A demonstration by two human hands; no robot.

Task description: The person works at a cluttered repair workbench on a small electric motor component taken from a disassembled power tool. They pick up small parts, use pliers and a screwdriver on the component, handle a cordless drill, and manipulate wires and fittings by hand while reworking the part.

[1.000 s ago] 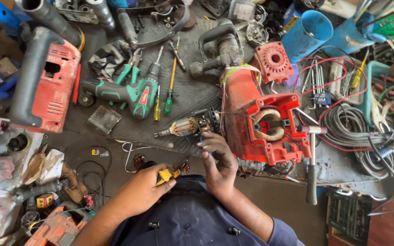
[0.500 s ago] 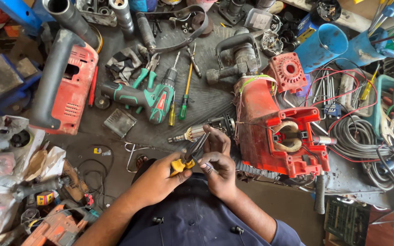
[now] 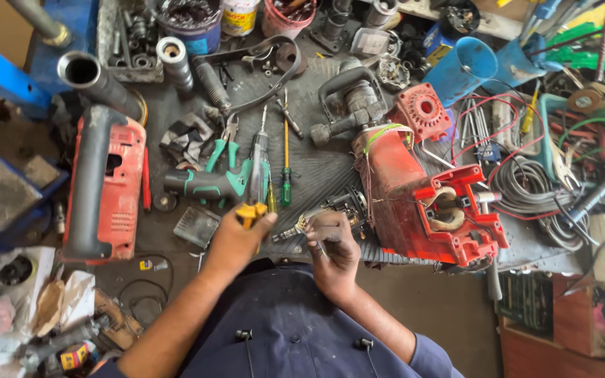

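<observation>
You are gripping a yellow-handled tool [image 3: 250, 212] in your left hand [image 3: 236, 241] while your right hand [image 3: 332, 245] is pinching the motor armature [image 3: 316, 220] near the workbench's [image 3: 316, 164] front edge.

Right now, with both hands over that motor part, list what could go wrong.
1. The left hand holds a yellow-handled tool close to the right hand; a slip might jab its fingers.
2. The armature shows fine wires that rough handling could damage.
3. The red tool housing lies near the mat's edge and could slide off if nudged.
</observation>
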